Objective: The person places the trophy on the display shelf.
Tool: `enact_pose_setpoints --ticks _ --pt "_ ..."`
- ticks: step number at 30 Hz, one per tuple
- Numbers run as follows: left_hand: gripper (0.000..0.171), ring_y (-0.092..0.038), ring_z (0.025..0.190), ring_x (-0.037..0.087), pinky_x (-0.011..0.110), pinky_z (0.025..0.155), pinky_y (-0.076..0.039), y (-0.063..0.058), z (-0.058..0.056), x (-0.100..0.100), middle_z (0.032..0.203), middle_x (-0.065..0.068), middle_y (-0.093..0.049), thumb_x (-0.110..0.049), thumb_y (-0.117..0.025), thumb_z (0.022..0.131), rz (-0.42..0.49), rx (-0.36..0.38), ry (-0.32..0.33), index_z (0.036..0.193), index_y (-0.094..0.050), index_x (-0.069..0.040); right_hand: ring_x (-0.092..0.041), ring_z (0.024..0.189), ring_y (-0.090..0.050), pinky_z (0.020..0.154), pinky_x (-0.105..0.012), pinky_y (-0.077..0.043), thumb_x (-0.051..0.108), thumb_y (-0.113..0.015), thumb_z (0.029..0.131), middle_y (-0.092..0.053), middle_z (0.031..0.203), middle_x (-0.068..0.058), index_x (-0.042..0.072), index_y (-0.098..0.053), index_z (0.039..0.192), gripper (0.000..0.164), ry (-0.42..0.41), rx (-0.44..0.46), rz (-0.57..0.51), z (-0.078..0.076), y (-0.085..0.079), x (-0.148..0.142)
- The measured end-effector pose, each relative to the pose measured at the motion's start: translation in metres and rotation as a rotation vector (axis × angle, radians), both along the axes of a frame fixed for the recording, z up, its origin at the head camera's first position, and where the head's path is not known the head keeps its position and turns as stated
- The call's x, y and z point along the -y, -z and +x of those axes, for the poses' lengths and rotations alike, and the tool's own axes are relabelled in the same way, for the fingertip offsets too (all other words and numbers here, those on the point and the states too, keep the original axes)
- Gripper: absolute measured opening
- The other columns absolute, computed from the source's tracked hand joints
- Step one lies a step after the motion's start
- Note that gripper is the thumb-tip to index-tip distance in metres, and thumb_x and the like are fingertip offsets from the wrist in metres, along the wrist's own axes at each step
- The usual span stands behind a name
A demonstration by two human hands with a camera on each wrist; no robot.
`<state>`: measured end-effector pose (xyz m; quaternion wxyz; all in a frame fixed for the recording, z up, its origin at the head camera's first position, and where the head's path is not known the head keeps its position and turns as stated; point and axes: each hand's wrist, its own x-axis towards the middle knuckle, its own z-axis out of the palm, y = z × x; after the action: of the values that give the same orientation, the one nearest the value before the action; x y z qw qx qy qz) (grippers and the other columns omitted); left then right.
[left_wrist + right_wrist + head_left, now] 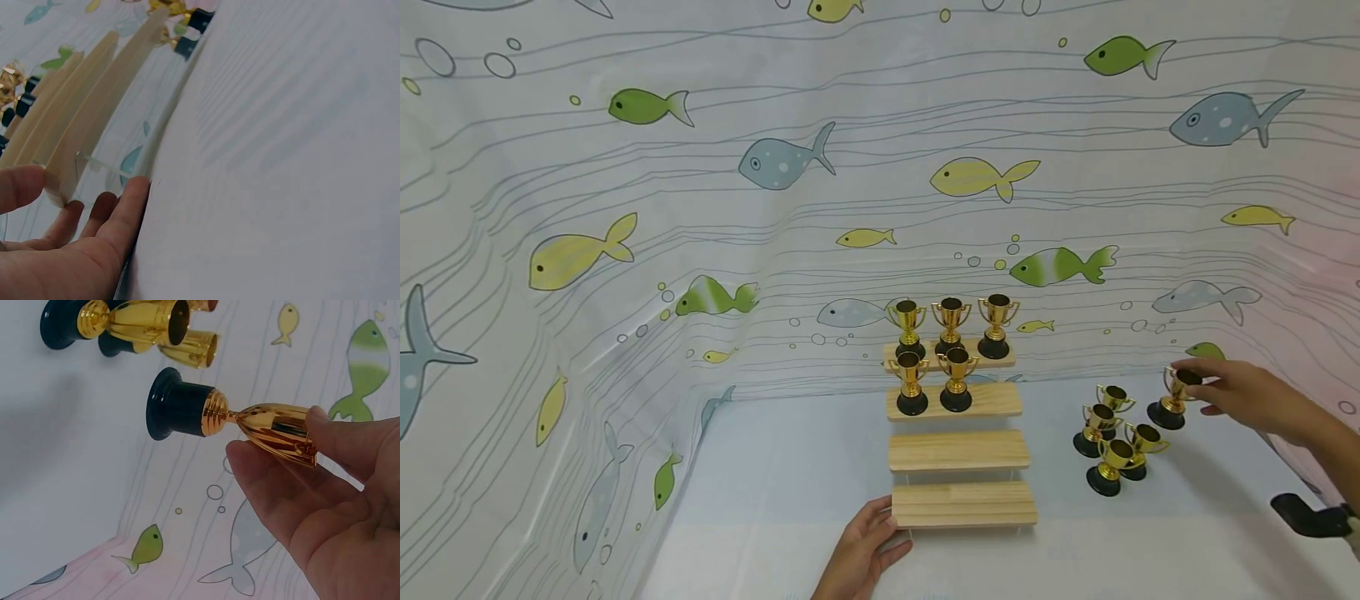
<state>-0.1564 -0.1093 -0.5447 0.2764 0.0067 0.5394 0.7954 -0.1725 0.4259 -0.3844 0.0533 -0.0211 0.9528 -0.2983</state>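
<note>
The right hand (1262, 398) holds a gold trophy (215, 413); five others (957, 361) stand on wooden shelves (958, 451).

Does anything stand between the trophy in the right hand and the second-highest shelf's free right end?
Yes: four trophies stand on the white surface between the held trophy and that shelf.

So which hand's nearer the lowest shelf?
Your left hand holds the lowest shelf at its left end; your right hand is off to its right, holding a cup.

Both hands on my feed, well apart
I have the left hand (861, 546) low, thumb parted from fingers; the right hand (1251, 396), higher, pinches with thumb and fingers.
</note>
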Motion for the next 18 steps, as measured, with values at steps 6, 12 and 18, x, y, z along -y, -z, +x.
enact_pose_setpoints --ticks 6,12,18 --pt "0.062 -0.053 0.107 0.017 0.041 0.099 -0.048 -0.001 0.0 0.0 0.127 0.009 -0.047 -0.029 -0.058 0.092 0.007 -0.002 -0.002 0.141 -0.03 -0.002 -0.017 0.091 -0.063 0.072 -0.034 -0.059 0.023 -0.048 0.098 -0.049 0.125 -0.024 -0.004 -0.039 0.135 0.046 -0.046 -0.034 0.007 -0.001 -0.016 0.011" --pt "0.063 -0.052 0.108 0.017 0.041 0.1 -0.047 -0.001 -0.001 0.0 0.127 0.008 -0.046 -0.03 -0.058 0.092 0.01 -0.002 0.002 0.141 -0.03 -0.003 -0.002 0.089 -0.062 0.072 -0.032 -0.059 0.024 -0.049 0.098 -0.051 0.127 -0.023 0.001 -0.041 0.135 0.045 -0.107 -0.069 -0.014 -0.002 -0.032 0.03" --pt "0.064 -0.051 0.108 0.017 0.041 0.1 -0.047 -0.001 0.0 0.0 0.128 0.009 -0.045 -0.03 -0.058 0.092 0.012 -0.001 -0.001 0.141 -0.028 -0.002 -0.001 0.089 -0.062 0.074 -0.033 -0.058 0.027 -0.05 0.097 -0.054 0.126 -0.017 0.008 -0.044 0.136 0.043 -0.146 -0.079 -0.011 -0.005 -0.043 0.054"
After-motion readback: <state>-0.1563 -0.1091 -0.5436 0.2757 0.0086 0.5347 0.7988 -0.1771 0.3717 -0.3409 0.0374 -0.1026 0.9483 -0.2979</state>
